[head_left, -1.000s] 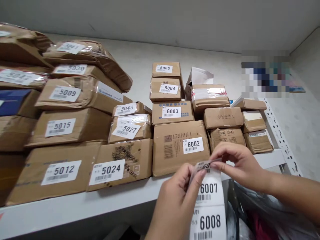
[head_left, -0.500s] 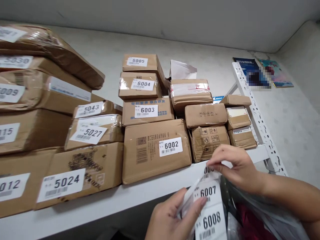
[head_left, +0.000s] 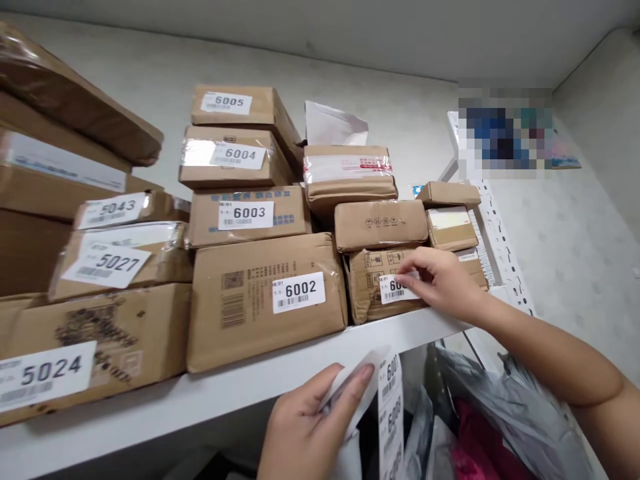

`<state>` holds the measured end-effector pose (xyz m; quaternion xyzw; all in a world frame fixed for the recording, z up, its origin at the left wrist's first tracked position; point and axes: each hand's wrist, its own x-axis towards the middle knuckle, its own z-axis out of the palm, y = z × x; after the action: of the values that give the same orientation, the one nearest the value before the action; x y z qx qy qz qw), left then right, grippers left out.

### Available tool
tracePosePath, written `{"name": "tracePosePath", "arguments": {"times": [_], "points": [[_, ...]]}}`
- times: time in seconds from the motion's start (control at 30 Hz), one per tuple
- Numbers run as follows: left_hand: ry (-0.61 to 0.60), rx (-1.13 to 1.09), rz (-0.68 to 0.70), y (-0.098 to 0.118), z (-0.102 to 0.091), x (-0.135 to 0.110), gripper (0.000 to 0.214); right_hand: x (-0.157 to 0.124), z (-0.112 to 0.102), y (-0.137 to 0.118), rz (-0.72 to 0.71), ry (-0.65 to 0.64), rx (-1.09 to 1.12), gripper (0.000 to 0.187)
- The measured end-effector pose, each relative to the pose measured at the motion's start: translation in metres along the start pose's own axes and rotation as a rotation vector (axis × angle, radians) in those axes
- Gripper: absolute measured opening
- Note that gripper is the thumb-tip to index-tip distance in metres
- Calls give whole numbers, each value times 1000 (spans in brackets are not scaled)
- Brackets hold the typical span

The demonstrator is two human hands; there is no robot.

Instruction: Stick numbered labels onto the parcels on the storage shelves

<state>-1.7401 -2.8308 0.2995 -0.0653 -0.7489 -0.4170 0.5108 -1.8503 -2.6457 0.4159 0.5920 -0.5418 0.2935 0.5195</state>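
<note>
My right hand [head_left: 443,281] presses a white numbered label [head_left: 392,289] onto the front of a small brown parcel [head_left: 369,301] on the white shelf [head_left: 300,363]; its fingers pinch the label's right end. My left hand [head_left: 305,427] is below the shelf edge, closed on a strip of white numbered labels [head_left: 391,407] that hangs down. Left of the small parcel sits the carton labelled 6002 [head_left: 265,300], with 6003 [head_left: 247,215], 6004 [head_left: 230,157] and 6005 [head_left: 235,105] stacked above it.
More labelled brown parcels, such as 5024 [head_left: 90,360], 5027 [head_left: 120,260] and 5043 [head_left: 125,208], fill the shelf's left side. Unlabelled parcels [head_left: 380,223] stack right of centre. A perforated white shelf post [head_left: 500,247] stands at right. Grey plastic bags [head_left: 500,413] lie below.
My right hand peeled one label off the strip and carried it up to the small parcel's front. My left hand dropped lower with the strip. The view shifted right.
</note>
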Motion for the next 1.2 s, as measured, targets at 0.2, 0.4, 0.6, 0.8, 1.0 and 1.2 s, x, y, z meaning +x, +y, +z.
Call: {"name": "tracePosePath", "arguments": {"times": [0.2,0.4,0.6,0.8,1.0,1.2], "points": [[3,-60,91,8,18,7,56,-1,4,-2,-13,81,-406,25],[40,-27,152,43,10,4,53,-4,-10,-2,-337,-113,-12,12],[-67,-60,185,57,9,12,51,-23,-23,-21,-83,-264,602,21],[-107,-192,115,59,26,4,45,-25,-22,-25,92,-128,611,14],[98,-145,57,71,35,6,40,-20,-14,-19,178,-88,651,23],[184,-246,11,81,31,30,44,7,-2,-14,37,35,531,9]]}}
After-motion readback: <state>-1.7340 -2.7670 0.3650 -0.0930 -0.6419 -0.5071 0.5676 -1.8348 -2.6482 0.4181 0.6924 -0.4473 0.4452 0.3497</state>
